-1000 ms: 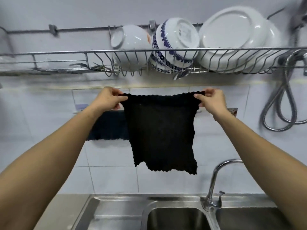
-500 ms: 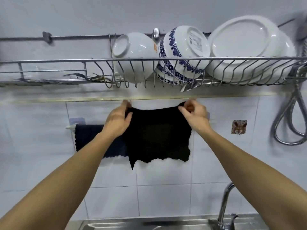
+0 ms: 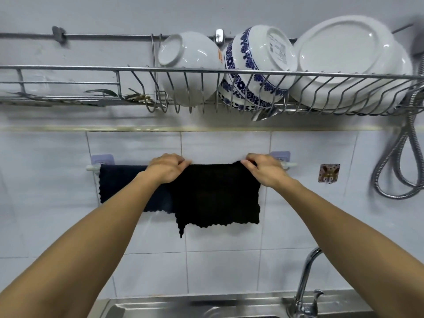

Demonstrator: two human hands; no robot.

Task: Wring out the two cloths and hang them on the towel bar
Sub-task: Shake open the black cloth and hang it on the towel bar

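Kitchen wall, white tile (image 3: 229, 267). Steel sink (image 3: 206, 306) at near edge, tap (image 3: 305, 278) at near right. Wire rack (image 3: 206, 72) mounted high on wall: white bowl (image 3: 188, 65), blue-patterned bowl (image 3: 259, 63), white plates (image 3: 344, 56) stood on edge, left to right. Coiled metal hose (image 3: 399, 161) hangs far right. Small patterned hook (image 3: 328, 172) on tile right of bar.

Towel bar (image 3: 93, 168) runs horizontal, left–right, below rack, ends on lilac pads.

Blue cloth (image 3: 124, 184) draped over left part of bar, hanging flat, scalloped hem down.

Black cloth (image 3: 218, 196) draped over right part of bar, top edge along bar, long axis roughly left–right, hem down; lower left corner droops to a point. Its left edge overlaps the blue cloth.

Left hand (image 3: 167, 167) closed on black cloth's top left corner at bar. Right hand (image 3: 263, 169) pinches top right corner at bar. Both forearms extended up from near edge.
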